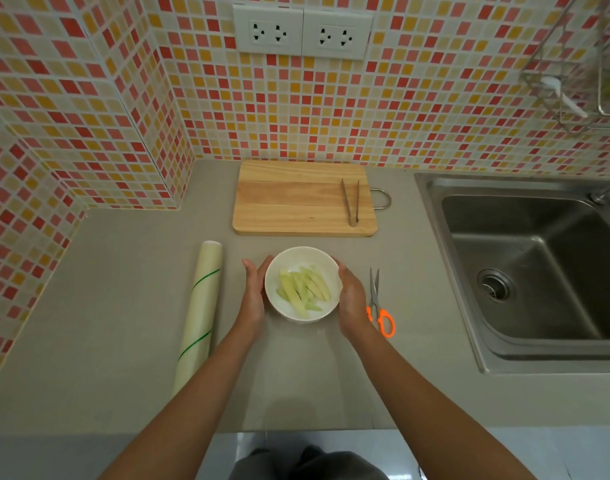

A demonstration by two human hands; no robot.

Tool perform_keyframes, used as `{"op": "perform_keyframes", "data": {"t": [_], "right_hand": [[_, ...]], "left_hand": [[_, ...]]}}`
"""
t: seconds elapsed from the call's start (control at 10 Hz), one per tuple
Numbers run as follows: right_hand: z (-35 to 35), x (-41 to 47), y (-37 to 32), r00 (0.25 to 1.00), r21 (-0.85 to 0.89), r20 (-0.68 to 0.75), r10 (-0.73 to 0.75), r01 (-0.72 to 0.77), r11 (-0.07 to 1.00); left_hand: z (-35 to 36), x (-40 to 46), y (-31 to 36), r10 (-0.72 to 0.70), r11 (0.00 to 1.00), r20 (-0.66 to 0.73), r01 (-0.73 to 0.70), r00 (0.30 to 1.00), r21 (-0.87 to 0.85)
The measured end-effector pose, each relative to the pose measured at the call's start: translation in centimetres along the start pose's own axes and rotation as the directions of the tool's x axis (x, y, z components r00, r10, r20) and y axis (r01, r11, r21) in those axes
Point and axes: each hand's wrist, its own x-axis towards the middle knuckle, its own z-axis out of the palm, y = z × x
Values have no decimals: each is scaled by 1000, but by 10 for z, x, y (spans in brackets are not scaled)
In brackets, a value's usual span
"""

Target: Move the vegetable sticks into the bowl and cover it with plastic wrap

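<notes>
Countertop (123, 306), grey, mosaic-tiled wall (88, 98) behind, steel sink (525, 271) at right of frame. Wooden cutting board (296, 202) upper centre with tongs (352, 202) on it. White bowl (289, 313) in centre holds the vegetable sticks (303, 289). Left hand (253, 292) and right hand (350, 296) cup the bowl's sides. Plastic wrap roll (199, 313) lies left of the hands, orange-handled scissors (378, 306) just right.

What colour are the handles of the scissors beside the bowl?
Bright orange. The scissors lie right of the white bowl, seen in the head view.
</notes>
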Motion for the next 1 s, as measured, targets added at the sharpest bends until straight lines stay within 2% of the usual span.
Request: {"op": "perform_keyframes", "data": {"t": [0.1,0.2,0.3,0.6,0.8,0.9,1.0], "right_hand": [[-2,0,-3,1000,14,-13,17,-17,1000],[-3,-2,-1,1000,19,-2,-11,11,1000],[2,-8,-1,1000,18,15,9,-9,1000],[8,-22,-3,999,50,30,23,-25,998],[5,-26,-4,999,81,36,29,-32,996],[1,-32,-10,998,82,54,33,-37,996],[-9,-28,-18,999,99,17,49,-50,994]], "left_hand": [[-8,5,-4,-28,998,-126,20,992,-60],[-4,1,-10,-8,997,-144,-2,990,-72],[8,-5,-12,28,998,-117,-34,993,-50],[17,-11,-8,60,996,-147,-68,987,-50],[16,-9,-4,90,993,-29,-92,996,-68],[9,-10,-1,86,996,-22,-86,996,16],[-4,-3,4,47,998,-135,-40,990,54]]}}
